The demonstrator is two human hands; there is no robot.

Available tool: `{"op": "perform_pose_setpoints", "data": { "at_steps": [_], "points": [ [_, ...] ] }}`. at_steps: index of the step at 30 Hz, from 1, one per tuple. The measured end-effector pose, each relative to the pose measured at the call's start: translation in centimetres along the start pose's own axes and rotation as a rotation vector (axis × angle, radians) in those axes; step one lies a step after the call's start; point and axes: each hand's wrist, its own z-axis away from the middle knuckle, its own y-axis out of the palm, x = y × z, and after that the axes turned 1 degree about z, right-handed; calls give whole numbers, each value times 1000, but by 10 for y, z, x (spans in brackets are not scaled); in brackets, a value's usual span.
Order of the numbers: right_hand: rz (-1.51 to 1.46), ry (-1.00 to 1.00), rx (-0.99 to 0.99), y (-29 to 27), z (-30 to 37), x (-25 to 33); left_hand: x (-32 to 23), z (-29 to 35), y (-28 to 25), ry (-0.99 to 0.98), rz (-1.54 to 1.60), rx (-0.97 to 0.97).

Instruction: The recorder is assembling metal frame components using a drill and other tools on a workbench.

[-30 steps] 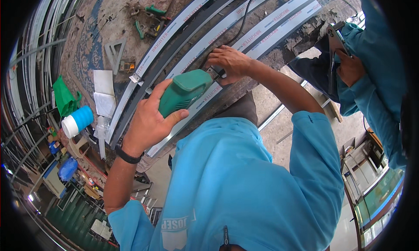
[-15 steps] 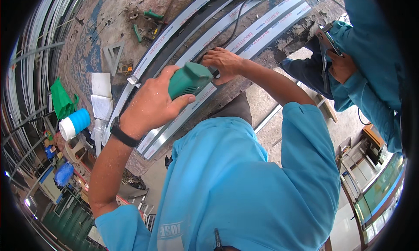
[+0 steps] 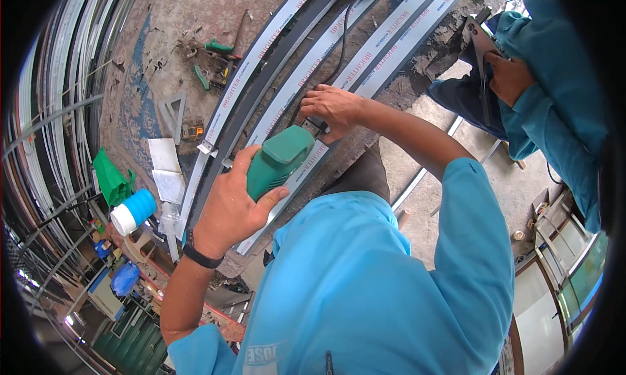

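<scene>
My left hand is wrapped around the rounded body of a green power tool, its thumb along the near side. The tool sits over long aluminium profiles with white, printed protective film. My right hand is closed at the tool's other end, beside a dark part. Its fingers curl out of sight, so I cannot tell exactly what part they grip. A black cord runs down across the profiles to the right hand. The spot where the tool meets the metal is hidden.
Left of the profiles lie a triangular square, a tape measure, green-handled pliers, paper and a blue-and-white jug. At right, a co-worker's hand holds a metal tool. Long bars are stacked at far left.
The view has shifted, so the bench items sit lower and further right. Both hands keep their hold, with the green tool lower in the picture. The co-worker's metal tool has turned.
</scene>
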Motion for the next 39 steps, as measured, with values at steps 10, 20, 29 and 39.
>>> {"op": "perform_pose_setpoints", "data": {
  "at_steps": [10,20,29,39],
  "points": [
    [-13,-36,-29,-2,2,2,5,1,8,59,-20,-63],
    [200,64,91,-8,-10,18,28,-4,6,127,-12,-237],
    [177,57,87,15,-4,-5,22,-21,-5,65,-89,-139],
    [209,-106,37,38,3,-40,-4,-24,3,58,-143,-100]
  ]
}}
